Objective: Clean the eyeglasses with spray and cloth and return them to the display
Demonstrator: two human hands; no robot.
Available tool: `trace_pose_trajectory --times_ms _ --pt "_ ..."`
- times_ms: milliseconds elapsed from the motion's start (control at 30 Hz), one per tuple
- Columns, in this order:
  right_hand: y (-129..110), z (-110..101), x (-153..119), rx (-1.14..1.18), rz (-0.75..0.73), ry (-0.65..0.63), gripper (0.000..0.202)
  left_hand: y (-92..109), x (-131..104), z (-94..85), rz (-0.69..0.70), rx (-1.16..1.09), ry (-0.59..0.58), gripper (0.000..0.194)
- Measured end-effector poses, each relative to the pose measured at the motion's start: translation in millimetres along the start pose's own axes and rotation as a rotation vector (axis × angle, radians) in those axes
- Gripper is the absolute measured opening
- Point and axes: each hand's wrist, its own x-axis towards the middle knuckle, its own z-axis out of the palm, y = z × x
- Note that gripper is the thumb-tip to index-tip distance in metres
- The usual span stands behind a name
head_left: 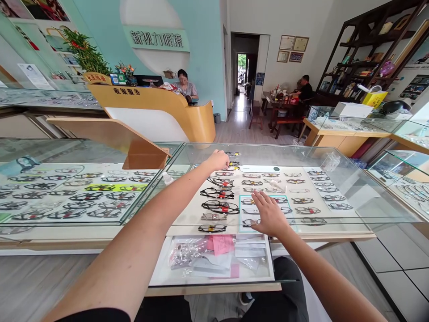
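My left hand [217,162] reaches to the far part of the display case, its fingers curled closed beside the back pairs of glasses [233,164]; what they hold, if anything, is hidden. Low over the right side of the case, my right hand [271,215] is spread open with nothing in it, above a blue-edged card [246,222] bearing several glasses. Between the hands runs a column of dark-framed glasses [220,207] with red or yellow tags. More glasses [307,210] lie in rows to the right. A white bottle [167,179] stands left of my left forearm.
An open drawer [270,264] with plastic bags and papers juts out toward me. Glass edges [147,188] surround the case. A tilted wooden panel [134,143] stands at the left. One person sits behind the yellow counter [201,120], another at a back table [279,102].
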Motion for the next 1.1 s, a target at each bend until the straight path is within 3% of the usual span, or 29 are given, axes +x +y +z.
trace_pose_trajectory --times_ms 367,600,800,933,1100 --pt "1.2 1.8 2.7 0.003 -0.003 -0.012 0.11 -10.5 22.9 -1.3 -0.077 0.011 -0.001 0.022" --pt "1.6 3.5 4.0 0.024 -0.01 -0.008 0.114 -5.3 14.5 -15.1 -0.08 0.035 0.003 0.025" --pt "3.1 5.4 3.1 0.016 -0.01 0.0 0.113 0.0 -15.3 -39.1 -0.037 0.036 0.022 0.028" --pt "4.2 6.0 1.9 0.009 -0.02 0.018 0.112 7.7 -53.9 -50.1 0.061 -0.014 -0.03 0.027" --pt "6.4 7.5 1.8 0.003 -0.027 0.036 0.11 21.9 -105.6 -47.8 0.166 -0.059 -0.101 0.025"
